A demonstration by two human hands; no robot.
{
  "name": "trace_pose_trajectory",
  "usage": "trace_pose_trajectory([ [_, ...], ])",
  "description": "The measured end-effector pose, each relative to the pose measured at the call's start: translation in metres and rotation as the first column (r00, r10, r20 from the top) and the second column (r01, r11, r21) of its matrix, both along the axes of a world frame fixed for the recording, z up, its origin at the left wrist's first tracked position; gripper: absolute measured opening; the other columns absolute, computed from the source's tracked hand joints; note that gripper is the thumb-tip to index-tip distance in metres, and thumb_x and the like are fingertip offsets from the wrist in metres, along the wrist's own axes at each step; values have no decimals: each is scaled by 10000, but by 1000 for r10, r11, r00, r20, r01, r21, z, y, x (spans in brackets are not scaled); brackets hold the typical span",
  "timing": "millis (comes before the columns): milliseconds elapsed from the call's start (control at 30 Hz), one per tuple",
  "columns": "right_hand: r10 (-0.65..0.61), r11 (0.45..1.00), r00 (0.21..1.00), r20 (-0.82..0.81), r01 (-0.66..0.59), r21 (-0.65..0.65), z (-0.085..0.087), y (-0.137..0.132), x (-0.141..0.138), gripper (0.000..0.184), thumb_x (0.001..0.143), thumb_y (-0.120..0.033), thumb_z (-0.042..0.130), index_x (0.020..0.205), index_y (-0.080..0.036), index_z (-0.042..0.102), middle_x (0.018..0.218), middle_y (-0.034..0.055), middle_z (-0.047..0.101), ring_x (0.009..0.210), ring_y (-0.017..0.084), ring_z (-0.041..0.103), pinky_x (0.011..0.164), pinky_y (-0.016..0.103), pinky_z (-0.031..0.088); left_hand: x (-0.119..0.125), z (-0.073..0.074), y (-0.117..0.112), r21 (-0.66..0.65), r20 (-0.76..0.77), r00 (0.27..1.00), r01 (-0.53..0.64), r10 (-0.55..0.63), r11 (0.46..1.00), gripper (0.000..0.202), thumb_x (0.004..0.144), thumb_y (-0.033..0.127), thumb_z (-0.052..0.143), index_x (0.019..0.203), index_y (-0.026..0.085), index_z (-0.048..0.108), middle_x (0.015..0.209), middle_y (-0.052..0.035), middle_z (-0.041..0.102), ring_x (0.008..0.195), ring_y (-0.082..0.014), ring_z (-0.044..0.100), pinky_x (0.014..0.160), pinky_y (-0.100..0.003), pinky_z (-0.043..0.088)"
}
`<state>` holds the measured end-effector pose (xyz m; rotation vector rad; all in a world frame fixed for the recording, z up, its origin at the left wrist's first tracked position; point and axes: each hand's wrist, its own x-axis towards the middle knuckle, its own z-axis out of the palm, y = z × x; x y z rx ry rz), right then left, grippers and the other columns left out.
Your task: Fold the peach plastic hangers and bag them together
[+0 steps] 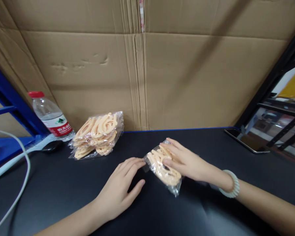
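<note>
Slightly right of centre, a clear plastic bag of flat cream-coloured loops [166,172] is slanted over the black tabletop. My right hand [180,159] grips it from the right, thumb across its top face and fingers along its far side; its underside is hidden. My left hand [125,183] is at the bag's left edge, fingers stretched out and thumb apart. Its fingertips reach the clear film, though whether they press on it I cannot tell. Further left, a stack of similar clear bags [98,134] rests near the cardboard.
A red-capped water bottle [54,118] stands at the back left, beside a dark-ended pale object [52,146] and a white cable [27,164]. Cardboard [186,82] walls off the back. A phone [245,141] lies at the right edge near a black frame [267,78].
</note>
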<state>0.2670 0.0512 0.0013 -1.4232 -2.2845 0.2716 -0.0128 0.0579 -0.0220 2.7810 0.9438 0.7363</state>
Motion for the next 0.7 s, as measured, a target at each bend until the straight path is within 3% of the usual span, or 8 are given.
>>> trace_pose_trajectory([
  [133, -227, 972, 950, -214, 235, 13, -3, 18, 18, 517, 913, -526, 438, 1277, -179, 556, 1220, 137, 603, 1155, 297, 524, 1025, 488, 368, -2, 2, 4, -155, 91, 968, -217, 232, 964, 462, 899, 422, 502, 1269, 150, 452, 1176, -147, 597, 1102, -301, 563, 941, -485, 472],
  [200, -252, 968, 943, -217, 248, -43, -12, 28, 22, 471, 898, -527, 458, 1143, -172, 648, 1066, 131, 654, 1036, 298, 578, 963, 492, 413, -2, 4, 5, -250, 62, 956, -264, 288, 931, 527, 866, 479, 531, 1262, 137, 465, 1118, -147, 604, 1068, -312, 571, 925, -510, 470],
  [333, -92, 989, 947, -307, 51, -138, -29, 30, 3, 313, 837, -472, 581, 952, -199, 684, 999, 90, 638, 974, 251, 571, 898, 420, 447, 1, 9, 4, -427, 31, 970, -205, 241, 881, 501, 803, 414, 614, 1226, 173, 493, 1051, -101, 593, 1002, -280, 583, 907, -476, 477],
  [400, -80, 974, 917, -390, -12, -228, -31, 25, -9, 255, 805, -427, 621, 895, -190, 649, 910, 75, 638, 849, 220, 576, 787, 384, 475, 2, 11, 2, -524, 64, 974, -154, 218, 838, 514, 783, 366, 627, 1239, 190, 467, 1016, -74, 581, 958, -255, 590, 885, -448, 490],
  [467, -105, 928, 864, -493, -93, -361, -29, 22, -15, 237, 789, -411, 631, 841, -182, 597, 809, 50, 635, 729, 182, 574, 684, 338, 477, 3, 12, 0, -598, 116, 972, -97, 206, 796, 519, 773, 333, 621, 1246, 205, 449, 968, -47, 553, 913, -230, 590, 856, -425, 504],
  [567, -164, 825, 736, -657, -263, -500, -22, 21, -13, 266, 753, -391, 679, 796, -182, 520, 778, 29, 649, 694, 146, 593, 653, 288, 461, 2, 14, 2, -693, 220, 953, 2, 210, 721, 519, 753, 299, 628, 1234, 225, 448, 952, -24, 499, 850, -187, 590, 808, -379, 527],
  [700, -337, 743, 620, -709, -287, -605, -17, 24, -5, 380, 642, -298, 782, 889, -177, 521, 688, -12, 646, 533, 78, 505, 480, 201, 335, -1, 15, 12, -822, 312, 916, 127, 253, 555, 555, 669, 262, 719, 1174, 227, 491, 1092, -55, 505, 831, -153, 619, 808, -352, 538],
])
